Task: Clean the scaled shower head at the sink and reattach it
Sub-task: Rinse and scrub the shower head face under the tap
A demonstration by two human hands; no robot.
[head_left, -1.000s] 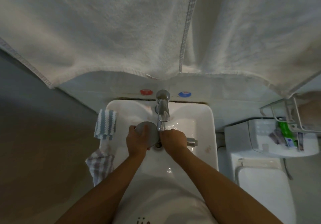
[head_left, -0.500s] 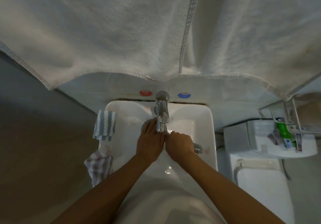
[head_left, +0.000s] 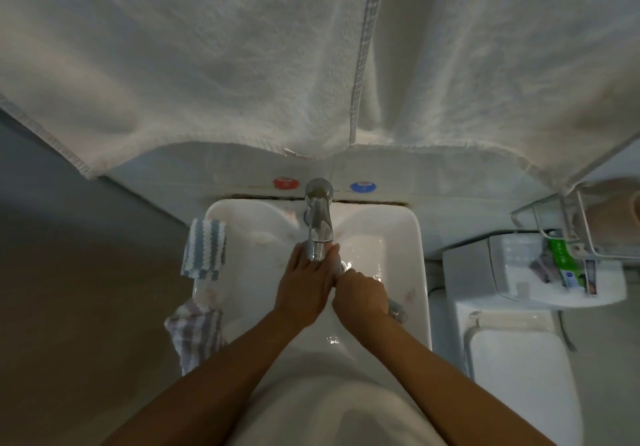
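Shower head [head_left: 396, 308] mostly hidden at frame centre, low in the sink [head_left: 420, 255]: only a chrome handle end showing past the right hand [head_left: 362, 295], a sliver of grey between the two hands. Right hand curled round that handle; left hand [head_left: 306, 283] laid flat over the face, fingers straight, reaching under the tap [head_left: 318, 234]. Looks like the rinse-and-rub step, scale being worked off under the spout; water flow too faint to confirm. Likely next: turning the face up to check the nozzles, firm grip on wet chrome. Striped cloth [head_left: 204, 250] draped over the left rim, another cloth [head_left: 194, 331] below it. Toilet cistern [head_left: 467, 269] at right.
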